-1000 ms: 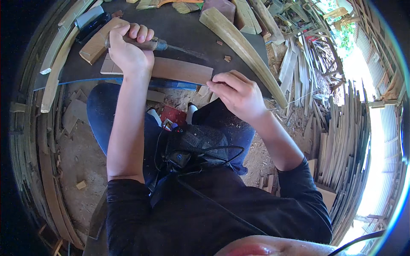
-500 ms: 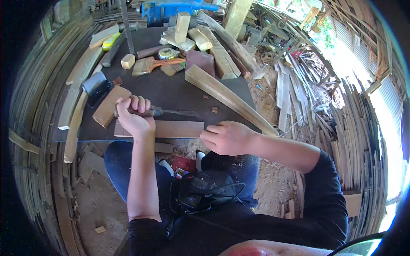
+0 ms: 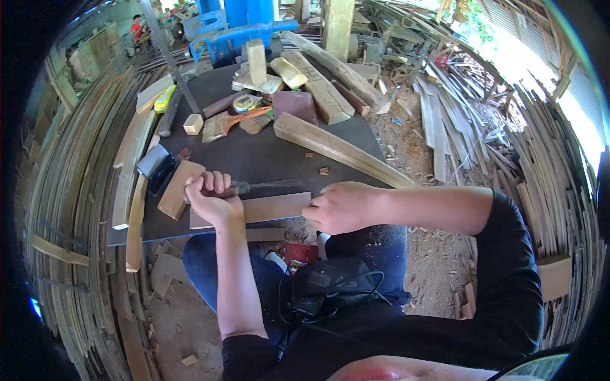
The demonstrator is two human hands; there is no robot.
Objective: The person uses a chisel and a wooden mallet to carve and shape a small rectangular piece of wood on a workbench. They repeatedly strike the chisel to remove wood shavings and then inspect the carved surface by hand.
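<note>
My left hand (image 3: 213,193) is closed round the wooden handle of a chisel (image 3: 273,183). Its dark flat blade points right, just behind a smooth, flat wooden board (image 3: 267,208). This board lies along the near edge of the dark bench, and my left wrist crosses above it. My right hand (image 3: 340,206) has its fingers bent together at the board's right end; the fingertips are partly hidden. Left of my left hand rests a reddish-brown wood block (image 3: 180,189), beside a dark tool with a shiny metal top (image 3: 157,168).
On the bench (image 3: 248,155) lie a paintbrush (image 3: 232,120), a tape measure (image 3: 246,103), a small wood block (image 3: 193,124) and a long beam (image 3: 337,149) slanting right. A blue machine (image 3: 235,35) stands behind. Stacked wood strips (image 3: 76,190) line the left; a distant person (image 3: 137,28) appears far left.
The view has tilted up and shifted, so the bench appears lower and further right, and more background shows. Both hands keep nearly the same places at the board and chisel.
</note>
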